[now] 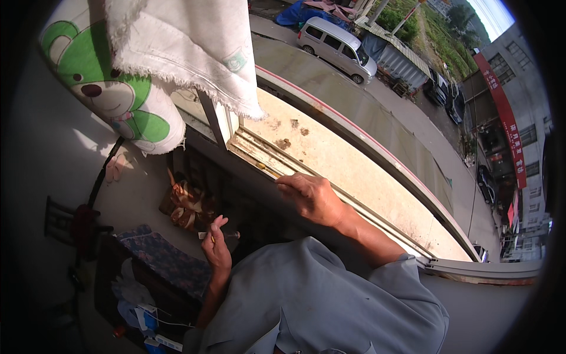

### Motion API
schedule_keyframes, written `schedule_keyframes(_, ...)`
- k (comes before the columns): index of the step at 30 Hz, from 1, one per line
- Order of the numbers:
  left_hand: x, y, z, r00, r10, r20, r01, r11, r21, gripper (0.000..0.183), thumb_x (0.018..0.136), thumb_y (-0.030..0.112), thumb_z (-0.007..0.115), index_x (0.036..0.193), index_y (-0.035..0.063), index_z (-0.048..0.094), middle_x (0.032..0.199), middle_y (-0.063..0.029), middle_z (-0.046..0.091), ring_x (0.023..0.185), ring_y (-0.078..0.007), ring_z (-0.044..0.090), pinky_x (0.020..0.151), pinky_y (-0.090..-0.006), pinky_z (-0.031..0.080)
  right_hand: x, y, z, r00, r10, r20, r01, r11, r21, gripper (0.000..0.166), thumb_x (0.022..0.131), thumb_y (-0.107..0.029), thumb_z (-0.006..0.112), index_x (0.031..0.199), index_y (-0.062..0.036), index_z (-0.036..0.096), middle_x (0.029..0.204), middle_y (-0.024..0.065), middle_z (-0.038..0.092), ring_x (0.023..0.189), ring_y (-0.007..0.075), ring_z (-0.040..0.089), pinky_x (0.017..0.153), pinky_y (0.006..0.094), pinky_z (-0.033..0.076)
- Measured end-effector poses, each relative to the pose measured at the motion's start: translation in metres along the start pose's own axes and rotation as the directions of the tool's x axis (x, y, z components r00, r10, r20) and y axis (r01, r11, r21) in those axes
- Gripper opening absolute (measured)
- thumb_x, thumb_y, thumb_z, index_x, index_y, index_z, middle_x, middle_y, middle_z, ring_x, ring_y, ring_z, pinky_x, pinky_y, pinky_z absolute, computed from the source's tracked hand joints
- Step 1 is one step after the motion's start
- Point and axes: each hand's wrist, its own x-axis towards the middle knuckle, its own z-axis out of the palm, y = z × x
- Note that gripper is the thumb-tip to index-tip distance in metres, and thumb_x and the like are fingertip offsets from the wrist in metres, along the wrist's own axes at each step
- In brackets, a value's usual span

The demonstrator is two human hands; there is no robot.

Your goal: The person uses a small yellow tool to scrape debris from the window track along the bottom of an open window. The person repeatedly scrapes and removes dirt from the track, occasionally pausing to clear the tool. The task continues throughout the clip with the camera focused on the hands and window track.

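Note:
My right hand point(311, 199) is over the inner edge of the window track point(265, 152), its fingers curled together. Whether anything is pinched in them is hidden. Just beyond those fingertips, a small yellow object point(261, 166) lies in the dirty track. Lower and to the left, my left hand point(216, 252) is raised in front of my body. Its fingers close around a small slim tool point(232, 235), which sticks out on both sides; its exact kind is too small to tell.
A white curtain with a green bear print point(110, 88) hangs at upper left. Outside the track is a stained ledge point(353, 186) with a raised rim, above a street with a parked van point(337, 48). Below left are a floral cloth point(163, 256) and a dark chair point(82, 225).

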Motion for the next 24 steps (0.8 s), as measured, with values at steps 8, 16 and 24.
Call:
schedule_keyframes(8,-0.002,0.003,-0.001,0.993,-0.121,-0.008,0.121,0.993,0.005,0.05,0.11,0.031,0.036,0.128,-0.0079,0.061,0.116,-0.0188,0.069,0.095,-0.0222,0.067,0.08,-0.033,0.056,0.038,0.016,0.023,0.984,-0.177,0.037,0.179,0.98,-0.084,0.038,0.076,0.004,0.061,0.113,-0.0011,0.06,0.095,0.0208,0.067,0.081,0.0418,0.067,0.073,0.0462,0.057)
schedule_keyframes(16,-0.005,-0.016,-0.003,0.995,-0.101,-0.027,0.102,0.995,0.02,0.049,0.111,0.03,0.036,0.128,-0.008,0.061,0.116,-0.0184,0.07,0.106,-0.0223,0.065,0.096,-0.0335,0.048,0.051,0.041,0.036,0.973,-0.232,-0.014,0.232,0.972,-0.045,0.028,0.085,0.004,0.062,0.113,-0.0005,0.063,0.097,0.0193,0.068,0.083,0.041,0.067,0.073,0.0439,0.056)
schedule_keyframes(24,-0.008,-0.025,-0.001,0.993,-0.117,-0.008,0.117,0.993,-0.036,0.047,0.11,0.029,0.037,0.127,-0.0074,0.062,0.116,-0.0178,0.07,0.108,-0.0218,0.064,0.097,-0.0325,0.046,0.059,0.039,0.04,0.992,0.11,-0.063,-0.092,0.967,0.236,0.019,0.092,0.002,0.06,0.108,0.0034,0.068,0.091,0.0165,0.072,0.081,0.0244,0.073,0.074,0.0358,0.057)
